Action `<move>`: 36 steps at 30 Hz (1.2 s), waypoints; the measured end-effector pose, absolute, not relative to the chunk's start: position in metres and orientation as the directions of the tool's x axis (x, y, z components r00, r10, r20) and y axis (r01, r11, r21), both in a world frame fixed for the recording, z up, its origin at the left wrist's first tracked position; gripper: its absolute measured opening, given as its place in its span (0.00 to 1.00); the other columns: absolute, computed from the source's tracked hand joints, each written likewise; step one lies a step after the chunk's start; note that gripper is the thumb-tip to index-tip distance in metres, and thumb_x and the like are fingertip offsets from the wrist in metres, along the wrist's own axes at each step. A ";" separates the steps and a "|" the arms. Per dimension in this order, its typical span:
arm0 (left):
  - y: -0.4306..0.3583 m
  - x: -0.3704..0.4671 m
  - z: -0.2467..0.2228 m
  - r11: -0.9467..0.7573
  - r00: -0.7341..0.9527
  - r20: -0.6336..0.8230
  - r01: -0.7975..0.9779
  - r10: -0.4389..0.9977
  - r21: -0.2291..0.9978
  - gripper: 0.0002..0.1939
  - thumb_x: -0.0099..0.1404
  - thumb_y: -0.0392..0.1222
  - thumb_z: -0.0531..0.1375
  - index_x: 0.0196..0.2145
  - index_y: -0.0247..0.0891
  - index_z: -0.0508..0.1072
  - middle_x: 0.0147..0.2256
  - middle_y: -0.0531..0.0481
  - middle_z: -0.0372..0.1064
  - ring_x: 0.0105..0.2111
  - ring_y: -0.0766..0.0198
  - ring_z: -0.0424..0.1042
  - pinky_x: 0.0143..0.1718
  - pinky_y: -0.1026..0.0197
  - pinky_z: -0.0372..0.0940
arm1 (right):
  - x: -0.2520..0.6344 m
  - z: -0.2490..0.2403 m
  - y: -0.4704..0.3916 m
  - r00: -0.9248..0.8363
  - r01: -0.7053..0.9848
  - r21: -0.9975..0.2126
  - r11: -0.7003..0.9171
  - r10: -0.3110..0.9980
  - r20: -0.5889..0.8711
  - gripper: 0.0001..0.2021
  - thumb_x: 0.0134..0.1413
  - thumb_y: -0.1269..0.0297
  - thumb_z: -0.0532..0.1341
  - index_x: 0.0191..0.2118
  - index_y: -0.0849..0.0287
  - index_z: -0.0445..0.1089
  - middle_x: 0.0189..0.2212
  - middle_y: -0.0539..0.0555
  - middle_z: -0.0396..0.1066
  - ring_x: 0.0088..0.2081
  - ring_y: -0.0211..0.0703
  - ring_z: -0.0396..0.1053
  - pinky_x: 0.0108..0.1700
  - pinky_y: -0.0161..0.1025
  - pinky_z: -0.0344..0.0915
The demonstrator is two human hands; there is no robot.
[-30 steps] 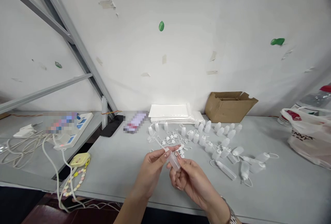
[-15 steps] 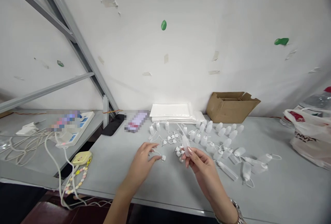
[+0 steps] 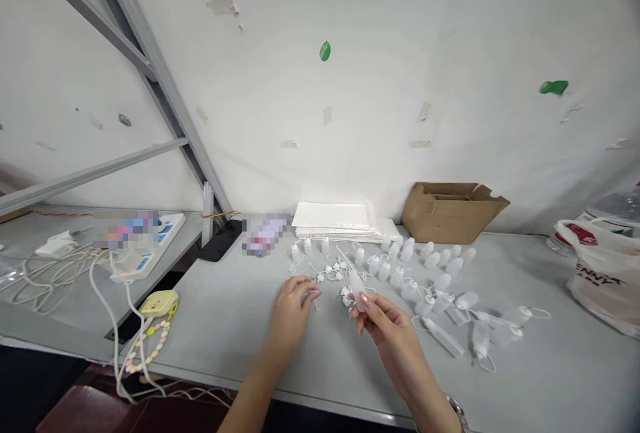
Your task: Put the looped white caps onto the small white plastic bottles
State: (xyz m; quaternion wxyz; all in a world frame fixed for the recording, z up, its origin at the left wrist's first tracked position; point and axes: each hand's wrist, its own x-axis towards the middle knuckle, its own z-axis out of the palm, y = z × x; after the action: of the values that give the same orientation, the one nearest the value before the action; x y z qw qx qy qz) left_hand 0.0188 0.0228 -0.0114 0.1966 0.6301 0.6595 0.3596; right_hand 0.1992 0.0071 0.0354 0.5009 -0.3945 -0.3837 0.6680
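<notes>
My right hand [image 3: 385, 323] pinches a small translucent squeeze bottle [image 3: 357, 283] between thumb and fingers, its thin nozzle slanting up and to the left. To the left, my left hand [image 3: 293, 306] is low over the table with thumb and fingertips closed together. A small white cap is largely hidden in that pinch; only a thin white bit shows under the fingertips. Just beyond the hands lies a loose pile of white caps [image 3: 333, 271] with straps. Several similar capped bottles [image 3: 397, 277] stand to the right, and others lie on their sides [image 3: 444, 337].
White flat packs [image 3: 335, 216] are stacked against the wall, beside an open cardboard box [image 3: 453, 216]. A plastic bag [image 3: 603, 269] sits at the right. To the left are a black phone [image 3: 221, 241], a yellow case [image 3: 159, 303] with a bead strap, white cables and a power strip [image 3: 165, 239].
My left hand has moved slightly right and closed its fingers over the loose cap that lay by them. The right hand keeps the bottle, nearly in place. The view has shifted a little.
</notes>
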 end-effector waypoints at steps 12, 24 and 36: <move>0.022 0.014 -0.015 0.045 -0.191 0.107 0.652 0.976 0.757 0.12 0.53 0.40 0.61 0.38 0.40 0.75 0.34 0.48 0.67 0.38 0.55 0.69 0.43 0.52 0.63 | 0.200 0.032 0.010 -0.203 -0.351 -0.912 -0.215 0.968 -0.150 0.15 0.45 0.51 0.66 0.26 0.60 0.75 0.23 0.51 0.70 0.24 0.36 0.60 0.33 0.37 0.59; 0.018 -0.017 0.004 0.157 -0.206 -0.035 0.614 0.978 0.773 0.09 0.50 0.43 0.62 0.31 0.41 0.75 0.35 0.49 0.68 0.35 0.57 0.69 0.40 0.55 0.64 | 0.203 0.032 0.011 -0.187 -0.353 -0.908 -0.224 0.968 -0.166 0.16 0.44 0.50 0.67 0.25 0.59 0.74 0.23 0.50 0.70 0.24 0.35 0.61 0.34 0.37 0.59; 0.020 0.006 0.008 0.107 -0.125 -0.049 0.517 0.991 0.849 0.07 0.55 0.44 0.59 0.30 0.40 0.72 0.33 0.47 0.73 0.37 0.55 0.71 0.41 0.54 0.63 | 0.204 0.025 0.012 -0.210 -0.316 -0.923 -0.220 0.965 -0.158 0.16 0.45 0.50 0.66 0.26 0.60 0.75 0.22 0.51 0.70 0.24 0.36 0.62 0.33 0.37 0.59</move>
State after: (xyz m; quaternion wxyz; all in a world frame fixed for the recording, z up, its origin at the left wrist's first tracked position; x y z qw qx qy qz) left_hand 0.0059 0.0201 0.0079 0.3380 0.5686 0.6629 0.3508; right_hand 0.2037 0.0117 0.0251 0.4798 -0.4057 -0.3996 0.6675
